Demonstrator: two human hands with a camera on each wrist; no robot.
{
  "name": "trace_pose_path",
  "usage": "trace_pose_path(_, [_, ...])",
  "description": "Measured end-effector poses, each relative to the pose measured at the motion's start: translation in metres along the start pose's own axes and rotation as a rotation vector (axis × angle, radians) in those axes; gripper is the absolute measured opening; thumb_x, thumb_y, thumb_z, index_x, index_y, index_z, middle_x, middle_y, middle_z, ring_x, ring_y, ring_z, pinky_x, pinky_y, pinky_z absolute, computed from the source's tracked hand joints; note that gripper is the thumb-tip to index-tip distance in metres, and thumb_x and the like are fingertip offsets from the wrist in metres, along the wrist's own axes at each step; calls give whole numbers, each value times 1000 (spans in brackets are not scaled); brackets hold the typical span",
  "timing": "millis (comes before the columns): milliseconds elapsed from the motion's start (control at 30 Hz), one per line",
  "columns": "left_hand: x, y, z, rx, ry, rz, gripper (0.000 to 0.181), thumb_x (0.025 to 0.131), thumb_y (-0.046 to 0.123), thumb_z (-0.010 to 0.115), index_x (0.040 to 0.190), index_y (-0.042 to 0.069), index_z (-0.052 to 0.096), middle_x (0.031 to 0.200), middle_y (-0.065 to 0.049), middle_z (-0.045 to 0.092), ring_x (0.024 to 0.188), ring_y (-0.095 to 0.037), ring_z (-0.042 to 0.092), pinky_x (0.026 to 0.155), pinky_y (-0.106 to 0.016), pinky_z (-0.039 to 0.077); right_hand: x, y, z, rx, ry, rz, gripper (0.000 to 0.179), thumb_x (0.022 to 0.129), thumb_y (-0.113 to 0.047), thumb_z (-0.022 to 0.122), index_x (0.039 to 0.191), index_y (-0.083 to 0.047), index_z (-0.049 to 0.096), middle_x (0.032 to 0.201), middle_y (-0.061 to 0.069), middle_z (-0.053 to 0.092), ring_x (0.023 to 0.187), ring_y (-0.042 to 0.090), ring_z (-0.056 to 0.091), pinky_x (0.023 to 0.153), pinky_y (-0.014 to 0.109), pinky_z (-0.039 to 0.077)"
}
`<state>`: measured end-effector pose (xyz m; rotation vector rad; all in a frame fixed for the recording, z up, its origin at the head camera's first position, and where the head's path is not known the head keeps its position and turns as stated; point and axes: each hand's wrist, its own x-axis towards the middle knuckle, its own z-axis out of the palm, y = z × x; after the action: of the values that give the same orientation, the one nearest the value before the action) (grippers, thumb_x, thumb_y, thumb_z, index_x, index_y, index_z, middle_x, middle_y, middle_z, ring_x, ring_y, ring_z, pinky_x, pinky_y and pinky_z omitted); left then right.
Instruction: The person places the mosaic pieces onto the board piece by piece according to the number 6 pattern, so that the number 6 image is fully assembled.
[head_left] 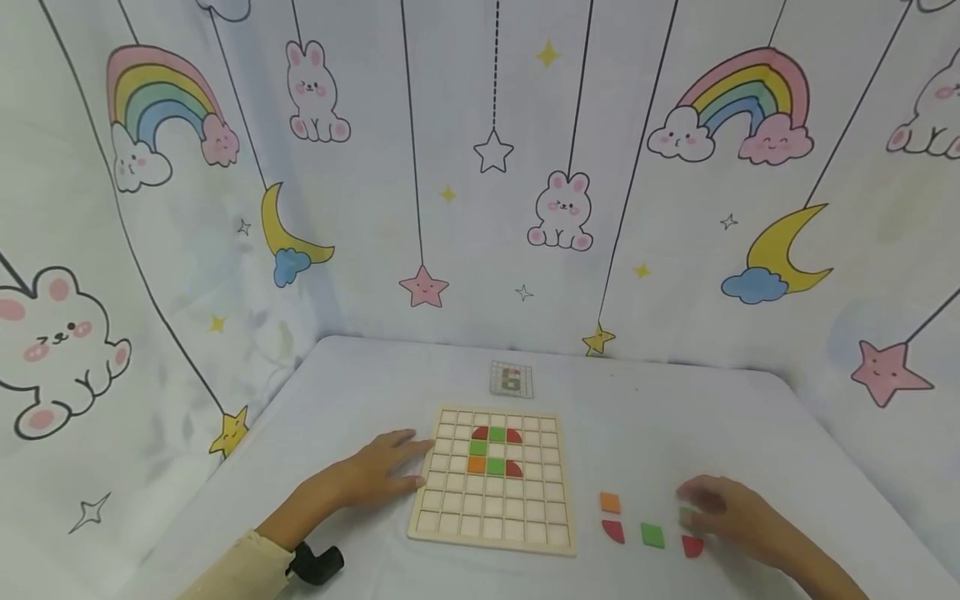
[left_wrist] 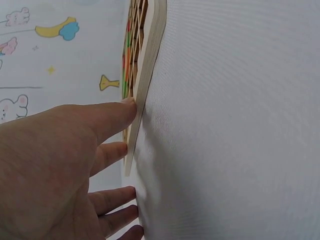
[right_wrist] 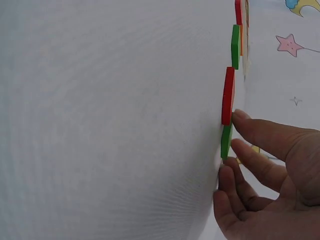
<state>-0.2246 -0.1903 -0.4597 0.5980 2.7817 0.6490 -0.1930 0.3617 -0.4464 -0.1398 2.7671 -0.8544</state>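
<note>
My left hand (head_left: 378, 471) rests at the left edge of a wooden grid board (head_left: 491, 529). In the left wrist view, its thumb and index finger touch the board's rim (left_wrist: 145, 65), with the other fingers spread. Red quarter-round, green and orange square tiles sit in several board cells, including a green tile (head_left: 497, 434). My right hand (head_left: 731, 512) is low over a green square tile (head_left: 687, 518) on the table, thumb and fingertips close about it. The right wrist view shows this green tile (right_wrist: 226, 141) beside a red quarter-round tile (right_wrist: 228, 96); firm contact is unclear.
Between board and right hand lie an orange square tile (head_left: 611, 502), a red quarter-round tile (head_left: 613, 531) and a green square tile (head_left: 652, 535). A small pattern card (head_left: 512, 379) lies behind the board. A printed cloth wall (head_left: 480, 217) surrounds the white table (head_left: 375, 367).
</note>
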Motion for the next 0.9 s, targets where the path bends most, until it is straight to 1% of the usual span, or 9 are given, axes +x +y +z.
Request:
trace_pose_path(100, [-1,2,-1,-1,4,-3,65,103,48,67,160,22,49,168,-21,34,155,-45,31,121,-66,34,0,-1,-1,5,-2,26,51,90,-37,84,127,-5,70,130,12,71,125,38,65,102,54,56])
trace_pose_path(233, [-2,4,-3,-4,4,-5,65,102,47,67,159,21,49,168,-21,34,155,-46,31,120,-67,34,-1,-3,-2,21,-20,60,56,88,-39,86,128,-3,69,131,14,71,125,40,64,102,55,56])
trace_pose_path(400, [-3,5,-3,2,6,-1,66,102,47,67,159,20,49,167,-22,34,154,-47,32,120,-67,34,-1,-4,0,11,-25,76,58,83,-38,90,126,-3,70,129,13,72,124,40,64,103,56,55])
trace_pose_path(567, [-3,4,-2,-6,6,-6,66,102,47,68,159,21,49,167,-22,34,154,-47,32,120,-67,34,0,-4,2,-36,-2,70,50,83,-33,90,121,-5,72,125,10,72,119,35,66,102,57,55])
trace_pose_path(633, [-3,4,-2,-7,5,-6,66,102,47,68,159,21,49,167,-22,34,154,-47,32,120,-67,34,0,-3,3,-54,8,55,46,84,-30,89,120,-5,72,123,10,73,118,35,67,102,57,55])
trace_pose_path(733, [-3,4,-2,-4,4,-6,66,102,47,67,160,21,49,167,-22,34,154,-46,32,120,-67,34,0,-3,3,-63,16,57,43,85,-28,88,119,-6,73,122,9,73,117,34,67,102,57,55])
trace_pose_path(900, [-3,5,-2,-5,3,-3,65,103,47,67,160,21,49,167,-22,34,154,-47,32,120,-67,34,-1,-2,4,-75,11,79,47,85,-32,88,120,-6,72,124,10,73,117,34,67,101,58,55])
